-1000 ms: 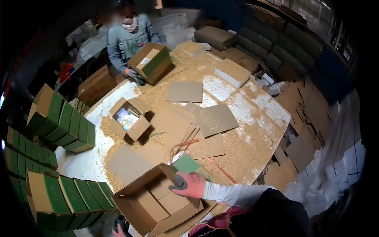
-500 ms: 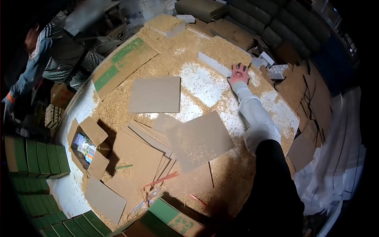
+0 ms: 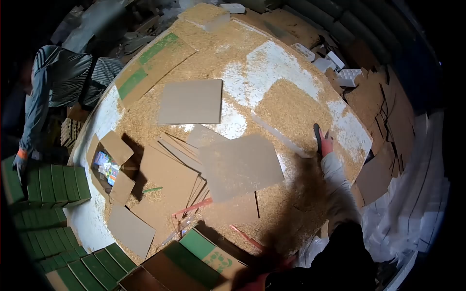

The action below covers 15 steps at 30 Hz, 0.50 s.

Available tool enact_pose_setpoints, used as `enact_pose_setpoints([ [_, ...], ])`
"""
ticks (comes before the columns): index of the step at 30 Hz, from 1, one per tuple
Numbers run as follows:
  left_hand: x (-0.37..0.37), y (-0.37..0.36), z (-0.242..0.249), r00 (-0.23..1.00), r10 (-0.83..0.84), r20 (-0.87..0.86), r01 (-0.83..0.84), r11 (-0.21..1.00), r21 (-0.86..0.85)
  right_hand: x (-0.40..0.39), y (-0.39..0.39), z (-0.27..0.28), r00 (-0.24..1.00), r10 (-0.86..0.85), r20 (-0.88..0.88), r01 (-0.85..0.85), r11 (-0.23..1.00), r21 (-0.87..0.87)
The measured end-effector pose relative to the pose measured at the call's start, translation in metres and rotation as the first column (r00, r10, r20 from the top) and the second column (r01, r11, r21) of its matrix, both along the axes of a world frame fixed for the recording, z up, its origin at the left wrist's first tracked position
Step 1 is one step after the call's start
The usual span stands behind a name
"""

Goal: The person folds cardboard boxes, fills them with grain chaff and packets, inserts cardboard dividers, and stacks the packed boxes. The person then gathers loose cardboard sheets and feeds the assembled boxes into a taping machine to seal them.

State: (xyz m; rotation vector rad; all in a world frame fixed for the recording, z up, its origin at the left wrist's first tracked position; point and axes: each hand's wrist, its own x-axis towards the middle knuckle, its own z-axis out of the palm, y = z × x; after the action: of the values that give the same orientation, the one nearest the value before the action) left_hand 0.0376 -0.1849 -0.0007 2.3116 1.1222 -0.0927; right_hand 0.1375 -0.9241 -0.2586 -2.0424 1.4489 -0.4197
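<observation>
My right hand (image 3: 325, 141), in a pink and black glove, is at the near right corner of a white-sided slab (image 3: 293, 109). The slab looks like foam, and pale wood shavings cover its top. Some fingers stretch over the shavings and the hand seems to grip the corner, though the shaded underside is hidden. Left of the slab, a loose grey-brown cardboard sheet (image 3: 242, 165) lies over other sheets. Another cardboard piece (image 3: 190, 102) rests flat farther back. My left hand does not show.
An open carton (image 3: 121, 191) with colourful packets stands at the table's left. Green boxes (image 3: 56, 184) are stacked there, touched by a co-worker's gloved hand (image 3: 19, 162). A green-printed box (image 3: 206, 259) is in front. White foam trays (image 3: 348, 76) lie beyond the right edge.
My right hand has come nearer to me and slightly right, and the shavings-covered slab has slid with it, baring white surface behind. The co-worker's hand has moved down to the green boxes.
</observation>
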Motion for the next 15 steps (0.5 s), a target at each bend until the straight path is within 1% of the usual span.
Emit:
enact_pose_setpoints([
  [1, -0.007, 0.01, -0.005, 0.999, 0.014, 0.029, -0.013, 0.999, -0.035, 0.006, -0.008, -0.016, 0.989, 0.084, -0.118, -0.073, 0.993, 0.097],
  [2, -0.015, 0.023, -0.013, 0.998, 0.019, 0.06, -0.015, 0.997, -0.079, 0.009, -0.022, -0.04, 0.993, 0.046, 0.108, -0.055, 0.995, 0.085],
  [3, -0.019, 0.036, -0.019, 0.996, 0.023, 0.088, -0.012, 0.991, -0.133, 0.012, -0.054, -0.078, 0.995, 0.092, 0.035, -0.096, 0.988, 0.12],
  [4, -0.025, 0.047, -0.027, 0.993, 0.031, 0.117, -0.008, 0.982, -0.191, 0.025, -0.039, -0.05, 0.992, 0.046, -0.117, -0.042, 0.999, 0.032],
  [5, -0.027, 0.053, -0.036, 0.989, 0.036, 0.147, 0.001, 0.97, -0.245, 0.036, -0.039, -0.06, 0.999, -0.021, -0.044, 0.015, 0.993, -0.118],
  [6, -0.028, 0.05, -0.04, 0.975, 0.029, 0.222, 0.042, 0.951, -0.307, 0.044, -0.082, -0.119, 0.869, -0.039, 0.492, -0.028, 0.991, 0.128],
  [7, -0.027, 0.047, -0.045, 0.955, 0.028, 0.294, 0.087, 0.925, -0.37, 0.063, -0.05, -0.066, 0.633, -0.194, 0.749, -0.148, 0.92, 0.363],
  [8, -0.023, 0.04, -0.051, 0.904, -0.033, 0.426, 0.176, 0.937, -0.302, 0.081, -0.067, -0.079, 0.461, -0.368, 0.808, -0.151, 0.864, 0.48],
  [9, -0.023, 0.029, -0.05, 0.845, -0.108, 0.523, 0.256, 0.941, -0.22, 0.094, -0.097, -0.105, 0.618, -0.175, 0.767, -0.105, 0.948, 0.301],
  [10, -0.019, 0.015, -0.041, 0.859, -0.109, 0.5, 0.232, 0.954, -0.192, 0.107, -0.126, -0.132, 0.771, -0.012, 0.637, -0.057, 0.995, 0.087],
  [11, -0.019, 0.007, -0.037, 0.871, -0.113, 0.478, 0.218, 0.961, -0.17, 0.116, -0.114, -0.109, 0.878, 0.079, 0.472, -0.02, 0.991, -0.129],
  [12, -0.025, 0.014, -0.046, 0.864, -0.088, 0.496, 0.204, 0.961, -0.185, 0.118, -0.108, -0.08, 0.905, 0.056, 0.422, -0.047, 0.998, -0.031],
  [13, -0.024, 0.027, -0.063, 0.857, -0.136, 0.497, 0.235, 0.961, -0.144, 0.116, -0.086, -0.04, 0.878, 0.095, 0.468, -0.121, 0.992, 0.025],
  [14, -0.022, 0.031, -0.065, 0.848, -0.187, 0.495, 0.27, 0.958, -0.1, 0.11, -0.063, -0.005, 0.84, 0.144, 0.524, -0.213, 0.974, 0.073],
  [15, -0.021, 0.034, -0.066, 0.856, -0.192, 0.48, 0.281, 0.952, -0.121, 0.101, -0.037, 0.03, 0.803, 0.202, 0.56, -0.314, 0.943, 0.11],
])
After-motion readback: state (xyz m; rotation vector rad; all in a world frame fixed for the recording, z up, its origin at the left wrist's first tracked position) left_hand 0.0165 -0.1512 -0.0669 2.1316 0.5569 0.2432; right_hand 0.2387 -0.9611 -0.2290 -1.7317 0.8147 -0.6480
